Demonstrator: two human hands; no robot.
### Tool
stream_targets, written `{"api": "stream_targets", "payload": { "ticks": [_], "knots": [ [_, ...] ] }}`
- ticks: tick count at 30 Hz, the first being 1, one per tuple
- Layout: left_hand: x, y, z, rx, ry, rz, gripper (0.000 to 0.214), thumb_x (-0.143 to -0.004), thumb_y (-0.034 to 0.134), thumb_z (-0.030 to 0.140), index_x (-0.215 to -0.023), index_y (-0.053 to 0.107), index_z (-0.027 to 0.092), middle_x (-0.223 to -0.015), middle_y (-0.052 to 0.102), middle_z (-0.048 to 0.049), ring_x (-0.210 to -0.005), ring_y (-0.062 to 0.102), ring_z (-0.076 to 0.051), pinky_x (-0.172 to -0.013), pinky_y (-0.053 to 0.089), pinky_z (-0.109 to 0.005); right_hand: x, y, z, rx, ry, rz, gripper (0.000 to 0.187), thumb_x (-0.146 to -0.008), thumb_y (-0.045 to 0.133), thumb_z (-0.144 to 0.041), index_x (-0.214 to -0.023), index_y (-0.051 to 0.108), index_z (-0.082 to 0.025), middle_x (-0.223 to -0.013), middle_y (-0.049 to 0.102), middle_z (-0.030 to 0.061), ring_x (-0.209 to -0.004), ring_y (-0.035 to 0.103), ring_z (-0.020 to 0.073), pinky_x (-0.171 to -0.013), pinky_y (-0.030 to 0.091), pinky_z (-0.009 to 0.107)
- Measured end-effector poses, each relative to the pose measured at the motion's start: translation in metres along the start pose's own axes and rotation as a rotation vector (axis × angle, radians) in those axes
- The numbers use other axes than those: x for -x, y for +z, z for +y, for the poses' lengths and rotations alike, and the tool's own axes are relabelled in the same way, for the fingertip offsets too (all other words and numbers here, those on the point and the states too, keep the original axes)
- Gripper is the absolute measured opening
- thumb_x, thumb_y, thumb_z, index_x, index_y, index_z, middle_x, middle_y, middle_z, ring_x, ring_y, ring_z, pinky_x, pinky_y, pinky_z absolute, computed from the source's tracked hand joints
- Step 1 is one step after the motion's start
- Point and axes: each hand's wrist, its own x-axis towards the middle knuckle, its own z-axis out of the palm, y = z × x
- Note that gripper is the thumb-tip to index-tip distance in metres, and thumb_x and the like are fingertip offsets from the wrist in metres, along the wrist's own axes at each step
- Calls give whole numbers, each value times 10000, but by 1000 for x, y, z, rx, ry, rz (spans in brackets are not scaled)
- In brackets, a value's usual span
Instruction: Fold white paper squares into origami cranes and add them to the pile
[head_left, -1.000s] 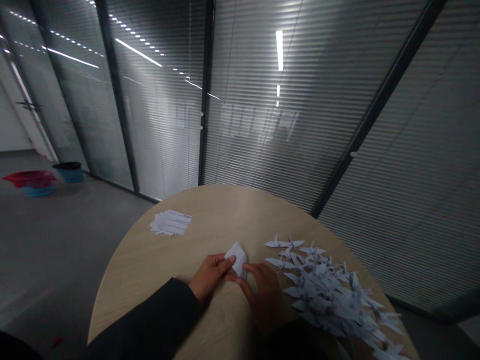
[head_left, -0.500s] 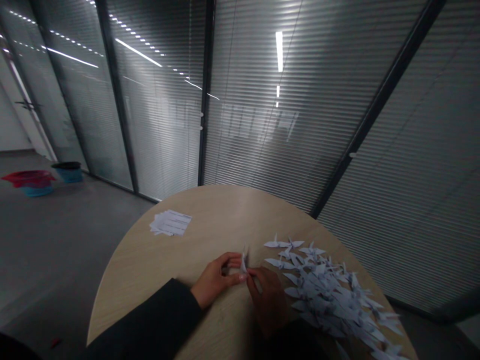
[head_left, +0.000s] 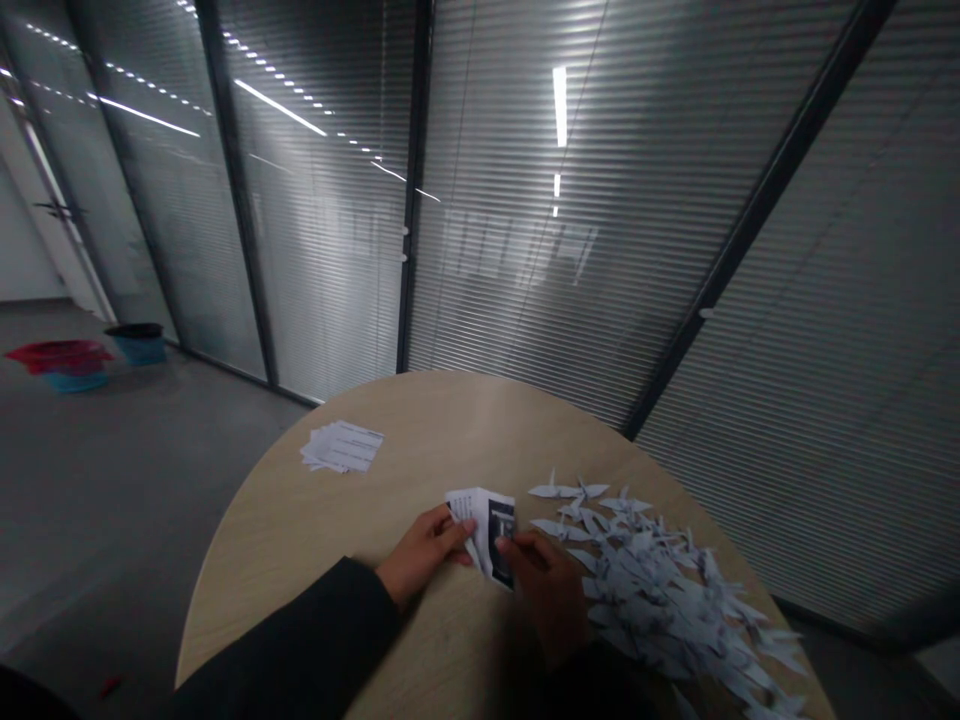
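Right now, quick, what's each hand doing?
Left hand: closed, holding a folded printed paper sheet.
Right hand: closed, pinching the same sheet.

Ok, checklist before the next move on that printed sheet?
1. Left hand on the printed paper sheet: ok, at its left edge.
2. Right hand on the sheet: ok, at its right side.
3. Sheet apart from the pile of paper cranes: ok, narrow gap.
4. Stack of paper sheets within reach: ok, left of the hands on the round wooden table.
5. Creases in the sheet: cannot tell, too dim.
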Motion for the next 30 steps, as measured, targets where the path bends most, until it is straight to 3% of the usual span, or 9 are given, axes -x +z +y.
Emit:
{"api": "stream_targets", "payload": {
  "ticks": [6,11,15,19,25,30],
  "knots": [
    [3,-2,5,117,-24,-47,226,-622,666,248,-811,663,125,-761,672,-49,-730,609,-186,-712,456,-297,-7,-4,5,-191,79,70,372,-569,707,-541,-725,677,-204,-732,736,62,-735,686,263,-654,534,343],
    [6,-6,12,158,-60,-217,433,-588,699,132,-1016,635,142,-827,675,-35,-744,617,-165,-663,462,-257,-9,-7,10,-196,101,116,397,-565,690,-510,-802,663,-193,-818,738,81,-813,686,277,-711,527,355],
    [5,-11,6,163,-60,-315,585,-613,799,191,-1151,571,163,-911,678,-51,-785,639,-177,-687,492,-278,-8,-9,10,-217,122,88,372,-596,688,-485,-832,655,-198,-839,736,66,-814,684,267,-679,521,331],
    [3,-14,2,101,-71,-350,540,-669,814,302,-1142,601,153,-880,703,-68,-770,658,-188,-701,500,-296,-9,-10,15,-265,147,85,353,-592,702,-453,-830,648,-198,-817,737,56,-810,683,267,-670,514,324],
    [2,-17,7,76,-40,-315,437,-689,802,386,-1033,702,136,-860,720,-76,-751,655,-185,-729,491,-309,-12,-11,20,-360,116,80,271,-593,724,-407,-757,647,-206,-737,727,33,-742,679,246,-643,509,316],
    [2,-16,9,112,-106,-247,439,-628,838,364,-996,737,148,-843,734,-79,-740,656,-184,-744,487,-312,-12,-9,19,-395,95,100,205,-567,692,-366,-700,632,-223,-837,746,43,-742,687,246,-642,523,328]
  ]
}}
